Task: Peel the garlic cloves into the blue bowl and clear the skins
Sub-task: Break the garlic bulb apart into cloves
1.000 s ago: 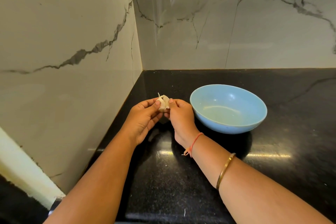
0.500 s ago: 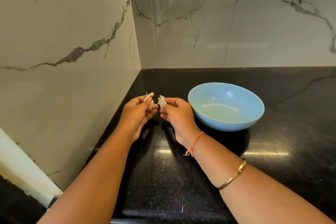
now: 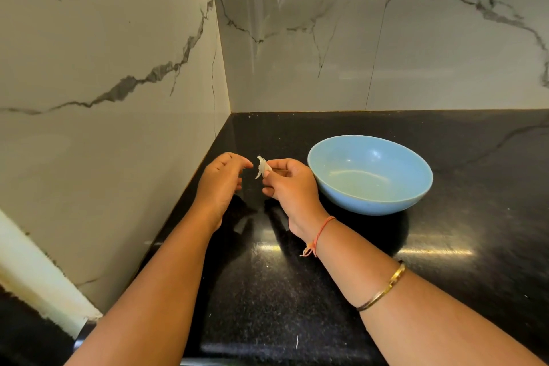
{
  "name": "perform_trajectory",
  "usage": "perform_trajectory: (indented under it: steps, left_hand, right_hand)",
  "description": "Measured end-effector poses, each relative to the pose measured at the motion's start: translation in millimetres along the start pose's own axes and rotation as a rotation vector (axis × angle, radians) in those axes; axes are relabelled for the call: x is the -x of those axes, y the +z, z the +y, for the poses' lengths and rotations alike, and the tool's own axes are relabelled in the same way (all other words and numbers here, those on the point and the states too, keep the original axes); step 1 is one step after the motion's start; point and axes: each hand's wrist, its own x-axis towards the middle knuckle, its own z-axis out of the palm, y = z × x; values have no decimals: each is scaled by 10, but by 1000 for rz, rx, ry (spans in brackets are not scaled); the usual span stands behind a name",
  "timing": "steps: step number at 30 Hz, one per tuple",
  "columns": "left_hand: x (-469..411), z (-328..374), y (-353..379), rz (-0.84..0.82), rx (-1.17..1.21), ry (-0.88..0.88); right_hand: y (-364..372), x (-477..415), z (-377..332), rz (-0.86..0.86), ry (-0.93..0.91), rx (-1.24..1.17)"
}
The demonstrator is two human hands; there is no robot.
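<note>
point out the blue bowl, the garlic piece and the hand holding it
blue bowl [image 3: 371, 207], head view, on its near outer wall
garlic piece [image 3: 262, 168], head view, on its white middle
right hand [image 3: 292, 187], head view, on the back of the hand

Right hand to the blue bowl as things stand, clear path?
Probably yes: the right hand, pinching a garlic piece, sits just beside the blue bowl, nothing between them.
</note>
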Motion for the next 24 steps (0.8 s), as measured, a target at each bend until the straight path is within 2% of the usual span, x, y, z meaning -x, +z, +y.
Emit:
perform_trajectory:
  steps: [4, 8, 15, 21, 24]
  left_hand:
    - [38, -22, 9, -112, -185, 95]
    - [36, -10, -2, -87, -113, 79]
    - [21, -18, -38, -110, -18, 46]
    - [14, 12, -36, -89, 54, -17]
    - [32, 23, -36, -127, 31, 12]
  right_hand:
    - [-1, 8, 1, -19, -95, 143]
    - [-16, 31, -12, -9, -210, 271]
    - [-23, 32, -28, -34, -177, 205]
    - [-27, 3, 4, 14, -203, 438]
    - [-34, 4, -50, 13, -250, 409]
